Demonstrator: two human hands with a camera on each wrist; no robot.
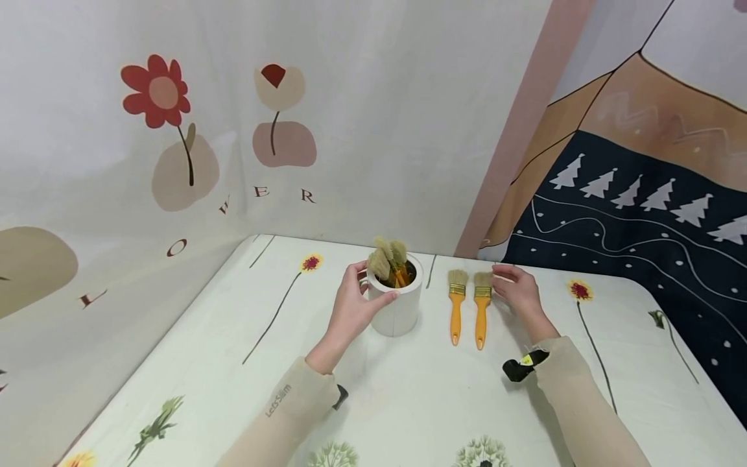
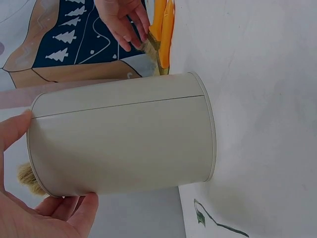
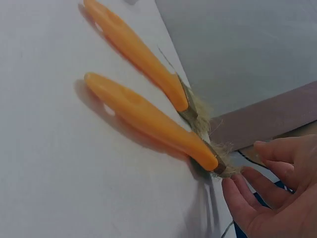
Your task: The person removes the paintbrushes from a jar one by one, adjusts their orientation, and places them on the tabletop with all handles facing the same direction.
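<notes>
Thumb and bent fingers of the left hand (image 1: 349,312) grip the white container (image 1: 395,319) from its left side, the thumb at the near rim. The container stands upright on the bench (image 1: 397,395), its long axis vertical and its mouth facing up. Inside it, a bunch of brushes (image 1: 380,264) sits with bristles uppermost, fanning above the rim and leaning left; orange shows lower down inside. How many there are is hard to tell.

The right hand (image 1: 521,297) is loosely spread, fingers slightly bent and holding nothing, thumb well apart from them. Its fingertips are right at the bristles of the right brush (image 1: 482,308); whether they touch is unclear.

That brush lies flat on the bench, bristles towards the wall and orange handle towards the person, so its long axis runs away from the body. Just beside it, between it and the container, the left brush (image 1: 456,305) lies nearly parallel and points the same way, its handle end slightly farther from the person.

Beige sleeves cover both forearms, and a black strap (image 1: 525,366) shows at the right wrist. Beyond, the pale wall hanging (image 1: 403,130) meets a dark panel printed with white trees (image 1: 656,194) on the right.
</notes>
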